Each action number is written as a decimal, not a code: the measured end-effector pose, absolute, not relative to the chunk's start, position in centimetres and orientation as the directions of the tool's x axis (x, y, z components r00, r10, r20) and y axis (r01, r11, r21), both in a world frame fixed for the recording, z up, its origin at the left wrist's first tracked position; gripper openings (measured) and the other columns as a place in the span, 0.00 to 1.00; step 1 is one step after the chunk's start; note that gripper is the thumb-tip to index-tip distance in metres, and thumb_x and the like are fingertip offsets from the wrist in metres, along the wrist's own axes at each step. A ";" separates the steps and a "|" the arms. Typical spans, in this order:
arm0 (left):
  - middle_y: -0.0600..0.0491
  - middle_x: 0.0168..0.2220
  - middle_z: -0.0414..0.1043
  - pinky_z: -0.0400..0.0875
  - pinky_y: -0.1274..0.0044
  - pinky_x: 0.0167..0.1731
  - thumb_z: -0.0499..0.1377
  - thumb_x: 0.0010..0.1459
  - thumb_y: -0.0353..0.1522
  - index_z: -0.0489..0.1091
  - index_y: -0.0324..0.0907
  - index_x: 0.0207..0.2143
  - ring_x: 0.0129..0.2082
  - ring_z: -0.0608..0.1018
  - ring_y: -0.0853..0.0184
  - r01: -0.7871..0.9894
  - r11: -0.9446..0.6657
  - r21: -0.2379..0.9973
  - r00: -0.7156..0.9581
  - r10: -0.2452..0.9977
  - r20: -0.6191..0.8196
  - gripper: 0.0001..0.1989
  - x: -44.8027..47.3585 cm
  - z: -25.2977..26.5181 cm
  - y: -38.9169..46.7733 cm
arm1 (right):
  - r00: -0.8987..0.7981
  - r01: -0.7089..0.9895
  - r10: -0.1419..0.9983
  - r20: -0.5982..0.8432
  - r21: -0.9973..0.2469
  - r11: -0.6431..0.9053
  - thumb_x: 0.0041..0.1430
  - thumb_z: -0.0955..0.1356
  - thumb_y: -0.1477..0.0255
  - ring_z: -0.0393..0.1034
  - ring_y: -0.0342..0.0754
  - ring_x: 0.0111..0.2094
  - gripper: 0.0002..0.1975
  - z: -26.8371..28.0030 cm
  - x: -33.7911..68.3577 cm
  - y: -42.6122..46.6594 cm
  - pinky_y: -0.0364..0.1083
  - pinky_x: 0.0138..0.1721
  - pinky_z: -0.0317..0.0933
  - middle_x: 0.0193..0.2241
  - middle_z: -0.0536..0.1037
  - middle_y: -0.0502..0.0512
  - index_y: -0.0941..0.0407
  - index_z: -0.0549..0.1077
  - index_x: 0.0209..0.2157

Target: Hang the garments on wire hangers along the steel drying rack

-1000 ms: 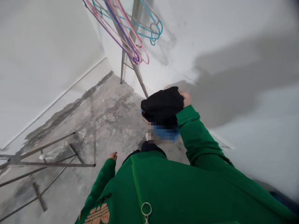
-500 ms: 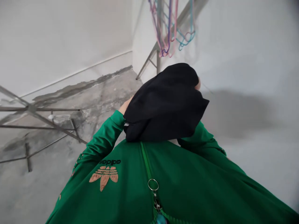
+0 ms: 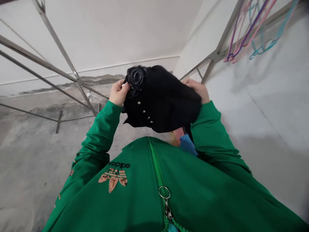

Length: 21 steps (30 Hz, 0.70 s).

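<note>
A black garment [image 3: 166, 100] hangs stretched between my two hands, in front of my green jacket. It carries a dark ruffled fabric flower at its upper left and a row of several small shiny studs or buttons below that. My left hand [image 3: 119, 91] pinches the garment's edge beside the flower, thumb on top. On the other side, my right hand [image 3: 197, 88] grips the far right edge; its fingertips are partly hidden behind the cloth. What kind of garment it is, I cannot tell.
Metal rack bars [image 3: 77, 80] cross at the left over a grey concrete floor [image 3: 29, 161]. Pink, purple and teal hangers [image 3: 243, 42] hang from another metal frame at the upper right. Something blue [image 3: 187, 145] and something pink show below the garment, partly covered.
The black garment has been turned and spread, so its flower and studs now show. Both hands have come into clear sight at its sides. My view has swung to the left.
</note>
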<state>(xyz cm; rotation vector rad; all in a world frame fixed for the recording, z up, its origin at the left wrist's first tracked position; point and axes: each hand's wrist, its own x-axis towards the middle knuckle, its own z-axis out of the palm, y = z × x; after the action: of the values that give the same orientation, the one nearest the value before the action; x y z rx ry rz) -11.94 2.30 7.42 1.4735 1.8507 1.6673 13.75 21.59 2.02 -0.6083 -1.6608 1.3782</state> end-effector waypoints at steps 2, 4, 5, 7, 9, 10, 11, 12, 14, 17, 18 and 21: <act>0.58 0.22 0.58 0.65 0.79 0.28 0.54 0.61 0.41 0.67 0.39 0.30 0.26 0.70 0.72 0.568 -0.073 0.819 -0.443 0.812 0.380 0.15 -10.3 8.6 1.5 | -0.525 -0.026 0.798 0.296 -0.943 0.333 0.55 0.69 0.69 0.67 0.41 0.33 0.06 3.3 12.5 20.1 0.42 0.41 0.63 0.29 0.74 0.52 0.58 0.73 0.28; 0.59 0.21 0.55 0.64 0.79 0.29 0.54 0.61 0.39 0.66 0.39 0.28 0.26 0.69 0.73 0.672 -0.022 0.740 -0.381 0.847 0.371 0.13 -8.6 9.5 1.1 | -0.527 -0.081 0.731 0.433 -0.882 0.464 0.58 0.68 0.65 0.68 0.42 0.44 0.11 5.1 11.1 17.6 0.43 0.51 0.61 0.40 0.74 0.54 0.56 0.74 0.40; 0.59 0.21 0.55 0.64 0.78 0.30 0.55 0.60 0.37 0.65 0.40 0.26 0.26 0.68 0.72 0.724 -0.008 0.690 -0.346 0.861 0.372 0.12 -7.7 9.7 0.9 | -0.556 -0.130 0.672 0.489 -0.850 0.511 0.59 0.67 0.62 0.66 0.43 0.49 0.15 6.0 10.4 16.1 0.45 0.54 0.59 0.45 0.73 0.54 0.55 0.72 0.46; 0.58 0.20 0.55 0.64 0.77 0.31 0.56 0.58 0.35 0.63 0.40 0.24 0.26 0.68 0.71 0.799 0.014 0.601 -0.289 0.886 0.364 0.12 -6.4 9.8 0.6 | -0.658 -0.190 0.550 0.514 -0.820 0.539 0.58 0.67 0.57 0.66 0.46 0.52 0.23 7.3 9.1 13.2 0.48 0.55 0.60 0.49 0.72 0.54 0.54 0.68 0.52; 0.57 0.20 0.57 0.64 0.76 0.31 0.56 0.56 0.34 0.63 0.40 0.23 0.26 0.68 0.71 0.829 0.033 0.558 -0.262 0.904 0.337 0.10 -5.8 9.8 0.0 | -0.764 -0.187 0.443 0.470 -0.817 0.545 0.55 0.69 0.55 0.67 0.49 0.51 0.26 7.7 7.9 11.2 0.49 0.54 0.61 0.48 0.73 0.56 0.55 0.69 0.51; 0.57 0.20 0.58 0.64 0.76 0.30 0.56 0.55 0.33 0.63 0.39 0.22 0.25 0.68 0.70 0.829 0.042 0.558 -0.257 0.914 0.313 0.10 -5.8 9.8 -0.4 | -0.814 -0.178 0.390 0.431 -0.823 0.539 0.55 0.69 0.54 0.68 0.50 0.49 0.25 7.6 7.5 10.6 0.50 0.53 0.62 0.46 0.74 0.56 0.56 0.71 0.49; 0.57 0.19 0.58 0.63 0.76 0.29 0.57 0.53 0.34 0.64 0.39 0.22 0.25 0.68 0.70 0.819 0.052 0.572 -0.249 0.929 0.273 0.10 -6.0 9.8 -0.9 | -0.861 -0.166 0.338 0.379 -0.839 0.518 0.55 0.69 0.55 0.69 0.50 0.46 0.24 7.4 7.2 10.3 0.49 0.50 0.63 0.43 0.75 0.57 0.58 0.72 0.46; 0.57 0.19 0.59 0.63 0.77 0.28 0.58 0.52 0.35 0.64 0.39 0.21 0.24 0.68 0.71 0.798 0.060 0.600 -0.235 0.947 0.217 0.11 -6.4 9.9 -1.5 | -0.901 -0.153 0.291 0.322 -0.862 0.483 0.55 0.68 0.55 0.70 0.49 0.43 0.22 7.0 7.0 10.2 0.49 0.47 0.65 0.40 0.76 0.56 0.59 0.73 0.42; 0.57 0.20 0.63 0.64 0.77 0.28 0.61 0.50 0.38 0.67 0.38 0.23 0.24 0.69 0.70 0.720 0.064 0.691 -0.153 0.986 0.069 0.12 -7.6 10.1 -2.9 | -0.950 -0.116 0.224 0.219 -0.910 0.399 0.54 0.69 0.60 0.70 0.46 0.35 0.17 6.5 6.8 10.2 0.45 0.39 0.65 0.32 0.77 0.54 0.60 0.75 0.36; 0.52 0.29 0.73 0.69 0.77 0.32 0.63 0.47 0.45 0.72 0.37 0.35 0.30 0.74 0.67 0.536 0.077 0.840 0.062 0.990 -0.130 0.21 -9.8 9.3 -5.2 | -0.971 -0.077 0.192 0.145 -0.943 0.322 0.49 0.70 0.69 0.68 0.42 0.29 0.09 6.6 7.0 10.3 0.42 0.34 0.64 0.26 0.76 0.51 0.61 0.75 0.31; 0.51 0.32 0.75 0.71 0.76 0.34 0.63 0.47 0.47 0.72 0.37 0.38 0.32 0.75 0.66 0.477 0.103 0.873 0.114 0.977 -0.178 0.24 -10.5 8.6 -5.9 | -0.971 -0.080 0.192 0.145 -0.946 0.314 0.48 0.70 0.71 0.68 0.41 0.29 0.08 7.0 7.0 10.3 0.42 0.35 0.63 0.26 0.76 0.51 0.61 0.76 0.30; 0.49 0.34 0.76 0.73 0.72 0.36 0.62 0.47 0.49 0.71 0.39 0.38 0.34 0.76 0.62 0.391 0.223 0.893 0.133 0.946 -0.294 0.24 -12.0 5.3 -7.6 | -0.961 -0.111 0.211 0.180 -0.946 0.303 0.47 0.68 0.75 0.69 0.42 0.31 0.06 8.3 7.5 10.5 0.43 0.36 0.64 0.28 0.77 0.52 0.61 0.76 0.30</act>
<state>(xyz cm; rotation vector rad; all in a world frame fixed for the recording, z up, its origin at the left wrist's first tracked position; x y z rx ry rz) -12.02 -7.64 5.26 1.3498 1.4435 0.6658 7.47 10.50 8.34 -0.0904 -2.3030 1.7064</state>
